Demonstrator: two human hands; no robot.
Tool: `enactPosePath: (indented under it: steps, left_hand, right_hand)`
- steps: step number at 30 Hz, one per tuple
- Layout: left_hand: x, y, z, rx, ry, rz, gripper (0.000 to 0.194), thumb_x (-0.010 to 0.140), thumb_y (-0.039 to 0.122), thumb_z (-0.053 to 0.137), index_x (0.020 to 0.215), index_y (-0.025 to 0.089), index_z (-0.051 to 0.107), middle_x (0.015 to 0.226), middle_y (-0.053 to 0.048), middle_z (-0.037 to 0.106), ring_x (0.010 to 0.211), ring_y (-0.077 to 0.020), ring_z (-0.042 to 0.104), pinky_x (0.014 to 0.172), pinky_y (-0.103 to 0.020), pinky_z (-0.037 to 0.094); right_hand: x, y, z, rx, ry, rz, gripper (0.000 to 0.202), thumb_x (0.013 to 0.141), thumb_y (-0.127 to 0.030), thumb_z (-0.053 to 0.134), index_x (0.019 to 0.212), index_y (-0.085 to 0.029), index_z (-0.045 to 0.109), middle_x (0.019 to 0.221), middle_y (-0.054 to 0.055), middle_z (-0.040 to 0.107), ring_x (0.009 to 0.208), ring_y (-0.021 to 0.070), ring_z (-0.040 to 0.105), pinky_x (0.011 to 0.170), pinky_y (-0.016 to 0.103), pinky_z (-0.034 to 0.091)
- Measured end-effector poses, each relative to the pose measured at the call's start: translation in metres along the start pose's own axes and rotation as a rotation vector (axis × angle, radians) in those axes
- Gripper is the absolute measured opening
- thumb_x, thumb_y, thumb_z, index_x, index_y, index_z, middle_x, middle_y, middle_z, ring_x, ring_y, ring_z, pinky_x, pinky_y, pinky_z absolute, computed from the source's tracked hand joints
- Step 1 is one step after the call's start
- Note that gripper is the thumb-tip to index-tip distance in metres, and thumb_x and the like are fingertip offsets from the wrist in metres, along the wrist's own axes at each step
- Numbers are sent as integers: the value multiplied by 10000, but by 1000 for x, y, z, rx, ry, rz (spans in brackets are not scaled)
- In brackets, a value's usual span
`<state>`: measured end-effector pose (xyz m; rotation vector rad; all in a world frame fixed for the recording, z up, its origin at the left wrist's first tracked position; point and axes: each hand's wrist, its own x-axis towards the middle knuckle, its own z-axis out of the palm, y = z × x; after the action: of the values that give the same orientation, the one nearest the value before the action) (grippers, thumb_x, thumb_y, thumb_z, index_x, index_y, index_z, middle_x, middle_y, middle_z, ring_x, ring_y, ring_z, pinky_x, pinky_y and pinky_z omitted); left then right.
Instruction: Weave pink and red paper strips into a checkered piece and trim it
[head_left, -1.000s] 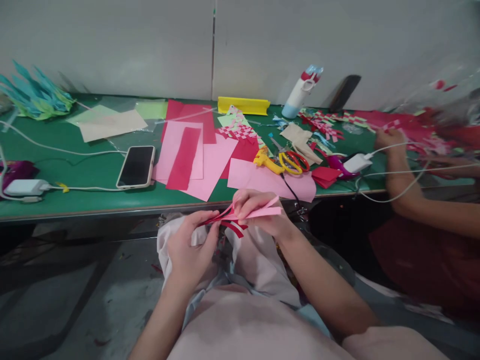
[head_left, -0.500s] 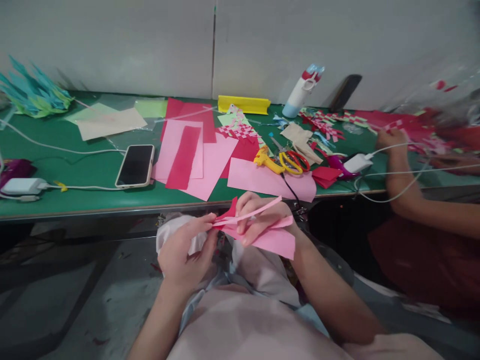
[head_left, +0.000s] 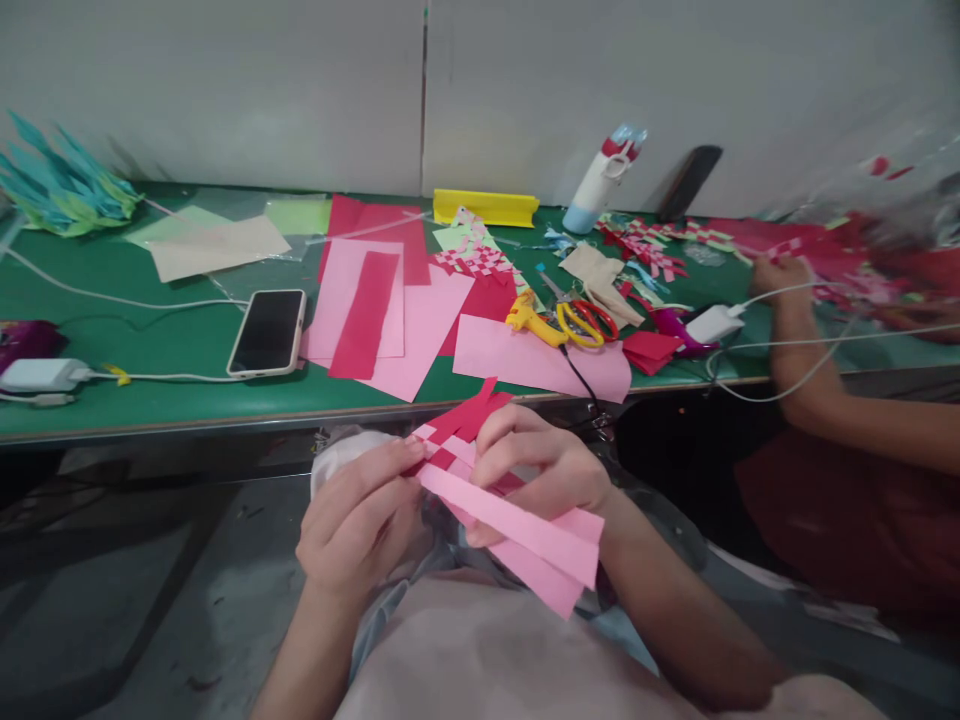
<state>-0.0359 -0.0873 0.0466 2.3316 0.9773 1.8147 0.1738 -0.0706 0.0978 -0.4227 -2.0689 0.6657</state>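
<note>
Over my lap, just in front of the table edge, both hands hold woven paper strips in pink and red. My left hand pinches the left end, where a small checkered weave shows by the fingertips. My right hand is closed around the middle of the strips, its fingers curled among them; some fingertips are hidden. Long pink tails reach out to the lower right, and red strips stick out at the top.
On the green table lie a phone, pink paper sheets, a yellow glue gun, scissors and a bottle. White cables cross both sides. A co-worker's arm reaches in at the right.
The paper strips have turned so their faces and the checkered weave show, with the pink tails now pointing lower right. My right hand has shifted its hold slightly downward.
</note>
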Motion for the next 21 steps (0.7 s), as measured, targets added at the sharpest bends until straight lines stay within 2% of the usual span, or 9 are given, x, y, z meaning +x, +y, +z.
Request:
enactPosePath:
  steps: [3,5,7,10,15,18,21]
  left_hand:
    - [1,0,0,49,82,71,222,704,32,673,856,190,639,1091,-77,710,897,-220,704,730,-371,621]
    - [5,1,-2,77,110,115,193,688,33,691,803,180,643,1048,-72,707,881,-215,695,723,-374,618]
    - [8,2,-4,107,118,139,193,673,25,709,777,174,644,992,-62,697,855,-201,684,719,-372,613]
    - [11,4,-8,155,102,133,224,657,15,731,773,187,647,922,-42,674,815,-185,666,696,-362,603]
    - [11,3,-12,173,59,181,252,629,19,762,766,198,651,888,-39,658,790,-189,654,657,-356,602]
    - [9,3,-14,167,38,183,275,619,26,774,785,212,659,908,-37,667,798,-192,659,657,-355,607]
    - [9,3,-18,175,-8,171,296,626,38,778,825,229,672,923,-31,672,814,-194,664,670,-353,609]
  right_hand:
    - [0,-5,0,-28,-3,1,107,754,-166,752,842,-227,748,887,18,694,886,157,544,798,311,497]
    - [0,-7,0,-38,-2,-8,44,790,-188,720,816,-220,738,894,26,691,889,161,544,792,318,496]
    - [0,-8,0,-32,15,-11,94,848,-198,656,773,-204,713,890,38,684,891,163,547,790,323,492]
    - [0,-7,-2,1,42,13,194,912,-237,566,753,-184,665,859,50,670,881,162,558,809,333,485]
    - [1,-5,-2,53,49,70,195,943,-288,512,798,-200,609,823,17,651,818,138,591,817,328,470]
    - [-1,-8,-1,-33,77,85,118,918,-242,555,943,-237,670,881,22,630,861,148,595,811,331,484]
    - [-2,-12,-1,-154,52,84,207,859,-154,632,988,-288,721,911,22,610,891,150,581,821,332,488]
